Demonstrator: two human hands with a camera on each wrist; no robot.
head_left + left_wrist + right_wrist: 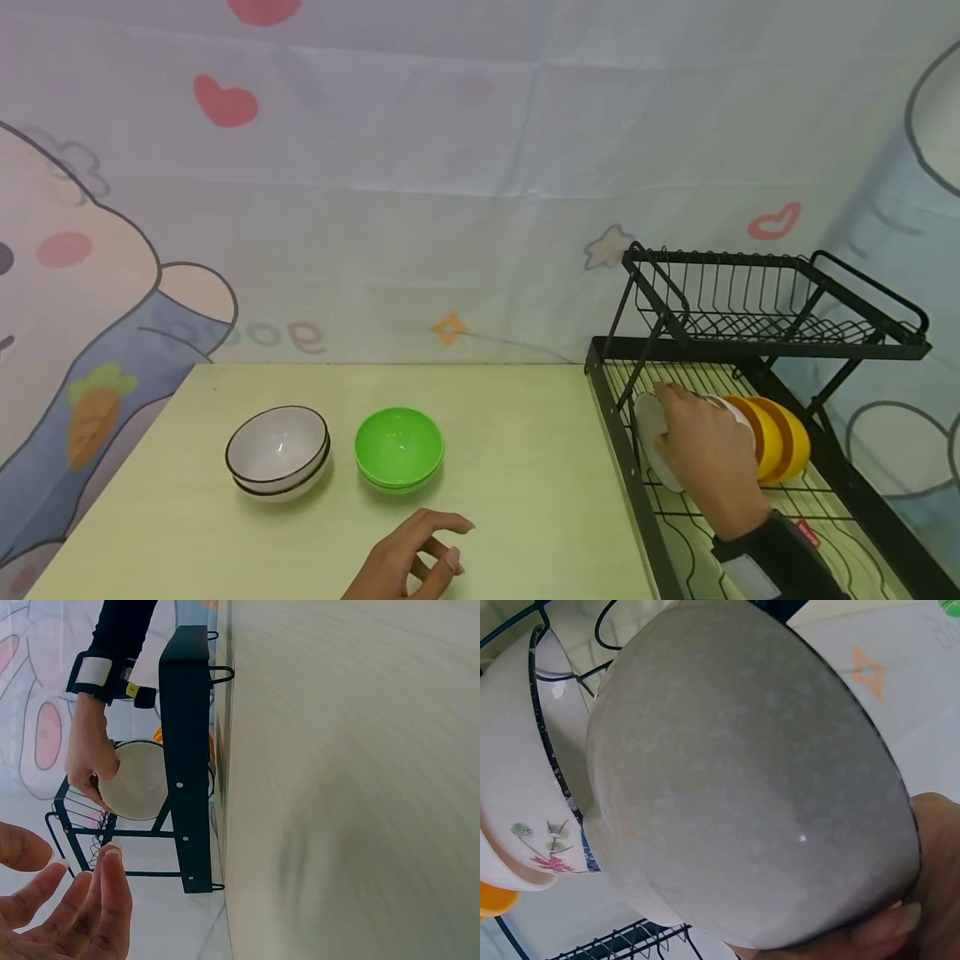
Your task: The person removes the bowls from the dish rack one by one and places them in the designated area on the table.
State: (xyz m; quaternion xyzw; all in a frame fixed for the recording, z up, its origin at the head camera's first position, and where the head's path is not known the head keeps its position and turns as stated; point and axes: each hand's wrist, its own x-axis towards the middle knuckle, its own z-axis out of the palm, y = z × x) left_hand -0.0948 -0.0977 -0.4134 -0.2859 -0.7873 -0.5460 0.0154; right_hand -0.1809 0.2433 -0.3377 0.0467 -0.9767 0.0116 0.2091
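Observation:
My right hand [708,458] grips a white bowl [742,780] by its dark rim, with the thumb on one face. This bowl stands on edge in the lower tier of the black dish rack [757,350]. Beside it is another white bowl [525,757] with a painted flower, and beyond that come yellow bowls [791,442], also on edge. Over the front of the table, my left hand [420,554] hovers with loosely bent fingers and holds nothing. Nearest to it is a stack of green bowls [399,450].
Left of the green bowls sits a stack of white bowls [277,450] with dark rims on the pale table [525,467]. The rack's upper tier [750,321] overhangs the back of the lower one. A printed cloth [450,167] hangs behind.

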